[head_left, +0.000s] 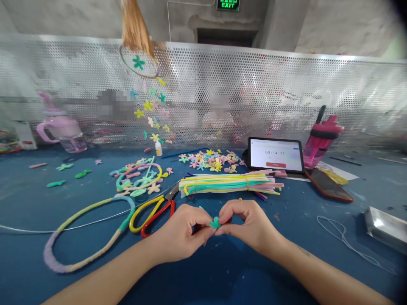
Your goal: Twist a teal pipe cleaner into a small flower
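A small green pipe cleaner flower (215,223) is pinched between both hands, low over the table's middle. My left hand (187,231) grips its left side with thumb and index finger. From the other side, my right hand (243,218) holds it with closed fingertips; a ring shows on one finger. Just beyond lies a bundle of pastel pipe cleaners (222,184). Scissors (155,214) with yellow and red handles rest left of my left hand. A large ring wrapped in pastel fuzz (52,254) lies farther left.
Behind the bundle is a pile of small fuzzy flowers (214,161). A tablet (275,154) showing a timer, a pink bottle (322,140) and a phone (330,185) stand or lie at right. A perforated metal screen (197,76) borders the table's back.
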Tool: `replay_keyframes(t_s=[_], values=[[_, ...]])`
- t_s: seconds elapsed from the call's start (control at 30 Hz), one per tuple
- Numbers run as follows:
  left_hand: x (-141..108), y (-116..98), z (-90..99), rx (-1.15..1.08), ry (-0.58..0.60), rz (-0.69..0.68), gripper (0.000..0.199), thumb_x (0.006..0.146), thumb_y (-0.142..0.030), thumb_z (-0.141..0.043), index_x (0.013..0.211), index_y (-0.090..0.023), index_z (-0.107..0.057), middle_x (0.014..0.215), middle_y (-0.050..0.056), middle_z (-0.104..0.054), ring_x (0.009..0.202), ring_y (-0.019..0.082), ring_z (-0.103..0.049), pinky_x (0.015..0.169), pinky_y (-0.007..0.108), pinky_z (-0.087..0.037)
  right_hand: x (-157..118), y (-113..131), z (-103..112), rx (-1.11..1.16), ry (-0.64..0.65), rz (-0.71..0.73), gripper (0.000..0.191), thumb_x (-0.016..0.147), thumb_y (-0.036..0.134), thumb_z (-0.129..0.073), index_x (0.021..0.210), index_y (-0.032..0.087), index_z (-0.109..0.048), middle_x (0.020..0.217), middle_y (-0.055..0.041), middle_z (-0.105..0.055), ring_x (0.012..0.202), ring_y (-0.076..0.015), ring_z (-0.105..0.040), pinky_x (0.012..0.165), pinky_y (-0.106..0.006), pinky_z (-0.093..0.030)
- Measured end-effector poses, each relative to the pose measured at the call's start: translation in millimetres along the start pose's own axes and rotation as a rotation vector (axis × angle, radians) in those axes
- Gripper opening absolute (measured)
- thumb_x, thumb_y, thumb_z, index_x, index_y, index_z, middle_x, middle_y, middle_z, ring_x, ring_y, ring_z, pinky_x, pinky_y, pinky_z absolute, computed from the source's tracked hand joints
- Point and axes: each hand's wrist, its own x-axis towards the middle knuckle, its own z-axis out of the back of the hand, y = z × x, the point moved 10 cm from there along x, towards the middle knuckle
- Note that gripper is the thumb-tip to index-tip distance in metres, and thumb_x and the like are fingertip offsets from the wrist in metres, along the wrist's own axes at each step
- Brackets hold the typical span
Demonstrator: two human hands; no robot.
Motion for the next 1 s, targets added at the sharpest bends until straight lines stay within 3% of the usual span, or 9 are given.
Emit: replay_keyframes(t_s=[0.5,0.77,1.0], values=[[0.9,11.2,3.3,0.013,-0.032,0.084,0.031,0.083,-0.023,-0.051,0.054,-0.015,-0.050,0.048,0.001,-0.055,0.045,0.010,-0.050,0.046,0.018,-0.033,2.5,1.7,-0.8,-0.054,0.027,-0.006,0.007,0.064,0.017,-0.074,0.066,0.017,-0.068,0.065,0.0001,-0.064,0.062,-0.0137,-0.057,0.061,-0.025,-0.046],[-2.2,41.7,-12.3,-0.488,0.038,0.292,0.029,0.084,-0.035,-0.051,0.066,-0.014,-0.055,0.052,0.000,-0.056,0.044,0.009,-0.051,0.044,0.017,-0.039,2.3,-0.3,-4.5,0.082,0.078,-0.041,0.019,0.063,0.020,-0.075,0.077,0.015,-0.063,0.068,0.0001,-0.063,0.064,-0.0130,-0.057,0.062,-0.026,-0.048],[-3.2,41.0,-14.7,-0.563,0.039,0.300,0.025,0.084,-0.032,-0.053,0.074,-0.011,-0.061,0.054,0.000,-0.057,0.046,0.008,-0.052,0.045,0.016,-0.041,2.7,-9.0,-5.0,0.185,0.063,-0.096,0.019,0.065,0.025,-0.075,0.074,0.015,-0.063,0.067,-0.0008,-0.062,0.063,-0.0133,-0.057,0.062,-0.026,-0.046]])
